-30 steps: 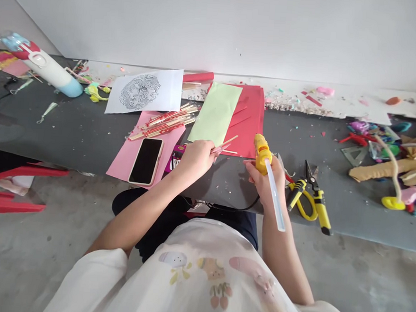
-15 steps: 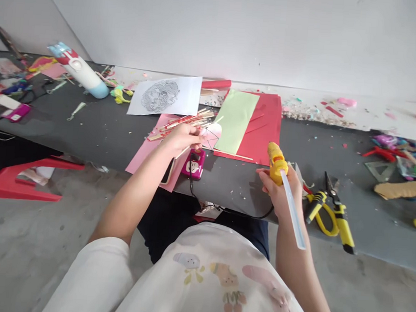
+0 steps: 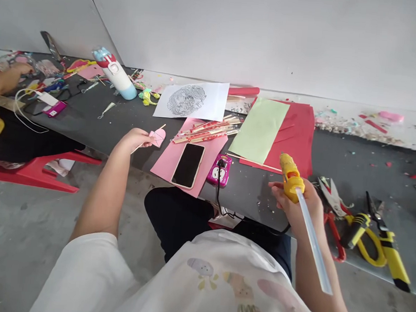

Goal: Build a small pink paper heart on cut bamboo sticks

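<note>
My left hand (image 3: 139, 140) pinches a small pink paper piece (image 3: 158, 137) with dark lines on it, and a thin wooden stick runs through or behind it; which, I cannot tell. My right hand (image 3: 299, 200) is wrapped round a yellow hot glue gun (image 3: 291, 178), its nozzle pointing away from me and a long clear glue stick (image 3: 314, 244) jutting out of its back. Between the hands lie a phone (image 3: 188, 165) on pink paper (image 3: 162, 164), a bundle of red-and-cream sticks (image 3: 210, 130) and a magenta power socket (image 3: 224, 177) with a black plug in it.
Pale green paper (image 3: 260, 131) overlaps red sheets (image 3: 300, 138). A dragon print (image 3: 192, 100) and a bottle (image 3: 119, 78) stand toward the wall. Scissors (image 3: 333, 198) and pliers (image 3: 387, 240) lie at right. Another person's arm (image 3: 8, 80) reaches in at far left, above a red stool (image 3: 43, 170).
My left hand has moved left with the pink paper piece, away from the stick bundle, uncovering the phone. My right hand still holds the glue gun. The view has swung left.
</note>
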{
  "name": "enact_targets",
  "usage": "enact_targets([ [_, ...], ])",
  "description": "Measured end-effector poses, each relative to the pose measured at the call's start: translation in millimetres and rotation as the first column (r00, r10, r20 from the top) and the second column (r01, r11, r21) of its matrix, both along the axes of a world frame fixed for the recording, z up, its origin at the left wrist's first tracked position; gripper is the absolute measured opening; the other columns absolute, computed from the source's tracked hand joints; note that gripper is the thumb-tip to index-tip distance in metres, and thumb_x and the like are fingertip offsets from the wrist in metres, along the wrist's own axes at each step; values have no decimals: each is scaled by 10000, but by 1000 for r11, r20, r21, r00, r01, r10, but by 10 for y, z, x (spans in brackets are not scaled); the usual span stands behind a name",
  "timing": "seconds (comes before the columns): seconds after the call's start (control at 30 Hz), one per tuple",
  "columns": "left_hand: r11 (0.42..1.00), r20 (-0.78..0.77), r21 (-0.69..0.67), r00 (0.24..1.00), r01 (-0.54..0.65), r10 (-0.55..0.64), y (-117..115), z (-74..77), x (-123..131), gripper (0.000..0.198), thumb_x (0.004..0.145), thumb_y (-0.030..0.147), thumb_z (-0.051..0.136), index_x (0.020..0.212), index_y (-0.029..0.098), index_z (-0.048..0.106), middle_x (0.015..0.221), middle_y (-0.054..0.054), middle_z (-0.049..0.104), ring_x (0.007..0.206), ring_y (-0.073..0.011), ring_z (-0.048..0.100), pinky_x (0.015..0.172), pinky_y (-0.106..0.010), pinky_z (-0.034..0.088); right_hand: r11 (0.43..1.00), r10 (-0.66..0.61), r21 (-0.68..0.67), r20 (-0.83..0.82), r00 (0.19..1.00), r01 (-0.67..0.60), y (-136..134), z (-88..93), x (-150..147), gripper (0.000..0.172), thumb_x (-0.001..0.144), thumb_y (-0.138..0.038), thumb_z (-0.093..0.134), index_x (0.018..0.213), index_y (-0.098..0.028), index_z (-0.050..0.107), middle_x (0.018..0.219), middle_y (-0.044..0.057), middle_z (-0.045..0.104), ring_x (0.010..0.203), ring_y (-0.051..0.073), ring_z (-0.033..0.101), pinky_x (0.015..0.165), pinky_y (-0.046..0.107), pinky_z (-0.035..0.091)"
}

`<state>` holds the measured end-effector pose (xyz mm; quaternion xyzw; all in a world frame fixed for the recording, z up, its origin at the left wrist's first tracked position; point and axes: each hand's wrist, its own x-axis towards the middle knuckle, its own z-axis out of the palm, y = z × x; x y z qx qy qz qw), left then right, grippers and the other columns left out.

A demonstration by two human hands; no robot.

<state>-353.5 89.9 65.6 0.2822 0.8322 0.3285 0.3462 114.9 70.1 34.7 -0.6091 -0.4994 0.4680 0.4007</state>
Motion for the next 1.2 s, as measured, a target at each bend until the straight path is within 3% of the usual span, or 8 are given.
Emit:
enact_targets([
  [0.23, 972, -372, -224, 916, 71, -153, 57, -108, -274, 299, 535, 291, 876, 472, 199, 599, 424, -15, 539, 662, -217, 603, 631, -274, 382, 1000, -2, -7, 8, 1000, 2, -18, 89, -156, 471, 632, -482, 817, 970, -263, 572, 877, 40, 736, 605, 169, 614, 477, 303, 514],
  [0.4, 937, -608, -321, 729, 135, -314, 30, -180, -318, 257, 626, 419, 823, 644, 223, 658, 706, -60, 693, 837, -268, 638, 729, -311, 423, 1000, 26, 7, 13, 1000, -26, -27, 110, -216, 503, 618, -497, 822, 979, -250, 573, 872, 45, 735, 596, 161, 605, 473, 296, 519],
  [0.53, 926, -665, -354, 662, 128, -345, -5, -77, -193, 167, 730, 357, 738, 769, 205, 685, 927, -117, 728, 925, -305, 634, 793, -366, 439, 999, 21, 35, 40, 999, -22, -47, 77, -210, 477, 652, -482, 809, 1009, -256, 587, 894, 63, 734, 639, 189, 630, 478, 308, 519],
  [0.67, 945, -744, -286, 585, 159, -323, -30, 203, 276, 98, 818, 274, 623, 811, 193, 679, 935, -124, 718, 952, -321, 632, 834, -395, 441, 999, 4, 42, 21, 1000, -5, -50, 50, -147, 463, 678, -477, 789, 1026, -255, 578, 905, 56, 736, 628, 185, 625, 485, 305, 507],
  [0.83, 891, -777, -103, 524, 441, -349, -96, 453, 1359, 131, 889, 260, 553, 884, 200, 669, 954, -75, 702, 923, -259, 625, 838, -355, 431, 999, -33, 14, 4, 999, 33, -45, 115, -26, 459, 668, -453, 797, 1006, -253, 559, 887, 46, 734, 575, 154, 584, 474, 288, 487],
  [0.93, 728, -731, -64, 464, 683, -500, -43, 381, 1969, 162, 902, 214, 520, 871, 175, 675, 911, -72, 692, 857, -217, 613, 786, -324, 425, 999, -38, 10, 8, 999, 38, -47, 134, 63, 457, 661, -464, 789, 993, -252, 556, 879, 45, 729, 621, 179, 610, 480, 301, 497],
  [1.07, 492, -680, -212, 234, 845, -695, 246, 102, 2427, 181, 883, 192, 537, 806, 153, 696, 880, -102, 681, 910, -241, 592, 770, -329, 419, 1000, -25, 15, 0, 1000, 25, -57, 127, 193, 419, 662, -445, 784, 963, -265, 556, 886, 42, 724, 623, 191, 608, 488, 323, 497],
  [1.2, 450, -638, -421, 95, 788, -764, 545, -120, 2580, 204, 808, 79, 534, 713, 140, 704, 767, -140, 652, 950, -292, 565, 785, -358, 412, 1000, -6, 14, 5, 1000, 6, -84, 166, 306, 387, 709, -451, 752, 981, -265, 548, 897, 44, 727, 631, 196, 613, 503, 326, 484],
])
